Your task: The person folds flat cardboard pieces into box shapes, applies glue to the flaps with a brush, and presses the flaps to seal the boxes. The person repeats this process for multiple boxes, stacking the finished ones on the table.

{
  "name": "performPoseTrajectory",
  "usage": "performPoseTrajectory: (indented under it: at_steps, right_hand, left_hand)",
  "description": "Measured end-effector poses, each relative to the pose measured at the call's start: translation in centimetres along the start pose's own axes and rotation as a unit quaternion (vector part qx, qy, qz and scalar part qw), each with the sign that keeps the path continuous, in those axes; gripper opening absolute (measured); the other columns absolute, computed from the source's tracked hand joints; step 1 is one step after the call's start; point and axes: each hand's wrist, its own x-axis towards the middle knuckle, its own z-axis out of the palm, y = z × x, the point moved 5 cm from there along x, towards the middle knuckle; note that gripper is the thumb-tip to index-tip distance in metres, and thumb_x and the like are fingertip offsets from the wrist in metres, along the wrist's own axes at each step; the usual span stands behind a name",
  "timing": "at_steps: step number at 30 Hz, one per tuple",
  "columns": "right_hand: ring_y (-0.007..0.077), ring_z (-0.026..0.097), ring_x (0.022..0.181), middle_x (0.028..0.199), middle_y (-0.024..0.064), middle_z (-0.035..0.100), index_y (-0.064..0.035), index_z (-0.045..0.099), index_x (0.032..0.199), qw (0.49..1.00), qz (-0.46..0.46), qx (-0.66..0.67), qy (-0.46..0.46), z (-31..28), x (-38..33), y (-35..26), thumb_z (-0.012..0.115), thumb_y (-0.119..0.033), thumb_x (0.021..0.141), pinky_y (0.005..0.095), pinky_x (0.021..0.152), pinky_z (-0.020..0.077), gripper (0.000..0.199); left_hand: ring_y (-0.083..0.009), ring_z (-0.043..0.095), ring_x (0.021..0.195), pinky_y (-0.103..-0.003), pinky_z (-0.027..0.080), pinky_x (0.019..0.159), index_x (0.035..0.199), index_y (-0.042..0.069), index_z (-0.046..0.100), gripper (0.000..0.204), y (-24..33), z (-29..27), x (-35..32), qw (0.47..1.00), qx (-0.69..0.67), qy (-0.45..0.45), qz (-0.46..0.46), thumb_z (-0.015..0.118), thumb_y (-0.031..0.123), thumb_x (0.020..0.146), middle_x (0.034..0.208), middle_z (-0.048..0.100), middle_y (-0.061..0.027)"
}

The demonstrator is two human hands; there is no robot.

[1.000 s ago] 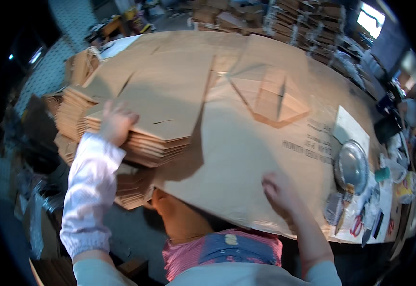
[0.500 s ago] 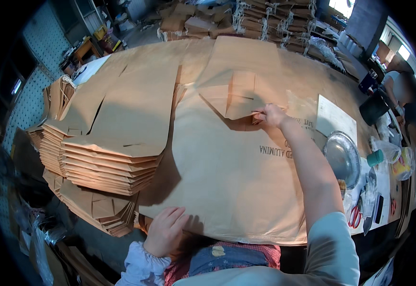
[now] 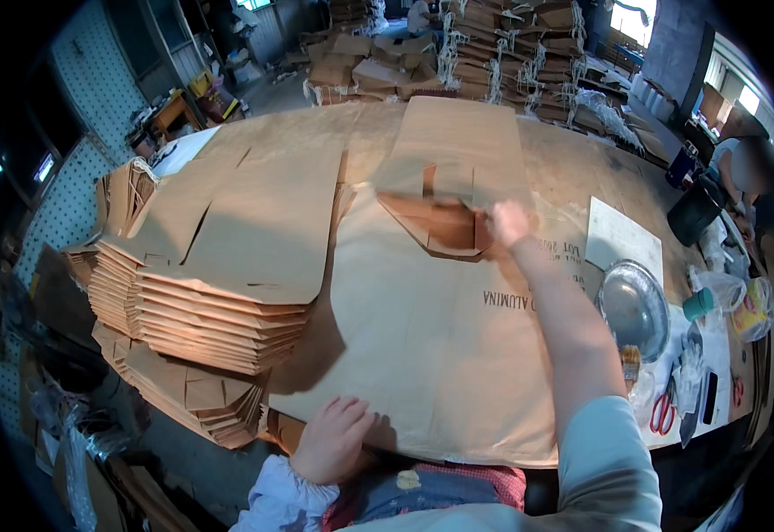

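A brown paper bag (image 3: 462, 133) lies on the far middle of the worktable, its near end folded into a flap with a darker brown pocket (image 3: 444, 226) standing open. My right hand (image 3: 511, 223), slightly blurred, is closed at the pocket's right corner and appears to pinch the bag's paper there. Under that end spreads a large, light brown paper sheet (image 3: 422, 355) with dark printing. My left hand (image 3: 332, 436) lies on the sheet's near edge, fingers stretched out and holding nothing.
Stacked paper bags (image 3: 218, 319) rise at the left. To the right are a metal basin (image 3: 635, 306), a brush (image 3: 630, 362), red-handled scissors (image 3: 662, 412), a green-capped container (image 3: 697, 305) and a black bucket (image 3: 697, 213). A person (image 3: 742, 173) works at the far right. Tied bundles (image 3: 511, 62) stand behind.
My right hand has moved slightly right, and the flap at the bag's near end has opened, showing the darker inside. The left hand stays at the sheet's edge. The whole view has shifted a little.
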Motion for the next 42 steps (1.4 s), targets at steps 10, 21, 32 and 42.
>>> performPoseTrajectory:
  at_steps: [10,21,32,42]
  right_hand:
    - [0.0292,0.065,0.100,0.109,0.0137,0.066,-0.0069,0.062,0.115,0.959,-0.214,0.185,-0.027,-8.4,-32.6,-11.5,0.065,-0.009,0.074,0.0389,0.081,0.0534,0.041]
    - [0.0345,0.041,0.133,0.140,0.0252,0.044,0.0063,0.046,0.133,0.832,0.344,0.411,0.143,1.1,-33.6,-1.0,0.056,-0.020,0.090,0.0379,0.109,0.0326,0.051]
    - [0.0356,0.050,0.109,0.111,0.0183,0.055,-0.0063,0.067,0.101,0.990,0.109,0.088,-0.001,-5.0,-33.2,-3.4,0.079,-0.021,0.070,0.0421,0.092,0.0426,0.036]
    - [0.0285,0.060,0.077,0.078,0.0135,0.059,-0.0003,0.058,0.086,0.924,0.125,0.246,-0.265,-1.2,-26.0,-2.5,0.076,-0.016,0.068,0.0394,0.069,0.0473,0.030]
  left_hand:
    - [-0.0341,0.036,0.134,-0.038,0.027,0.111,0.142,-0.005,0.031,0.058,-3.6,5.5,-4.0,0.894,-0.299,0.195,-0.269,0.054,0.016,0.093,0.144,0.037,-0.0233]
    - [-0.0302,0.044,0.130,-0.036,0.031,0.110,0.129,-0.009,0.048,0.039,-11.1,14.4,1.1,0.799,-0.378,0.318,-0.343,0.042,0.005,0.093,0.138,0.046,-0.0220]
    - [-0.0352,0.054,0.094,-0.043,0.045,0.079,0.100,0.005,0.066,0.032,-6.7,6.2,3.3,0.988,0.005,-0.002,-0.152,0.075,0.012,0.070,0.088,0.058,-0.0115]
    - [-0.0278,0.063,0.075,-0.035,0.051,0.070,0.081,-0.002,0.063,0.026,-10.1,9.5,9.9,0.920,-0.220,-0.224,-0.233,0.076,0.017,0.070,0.073,0.063,-0.0143]
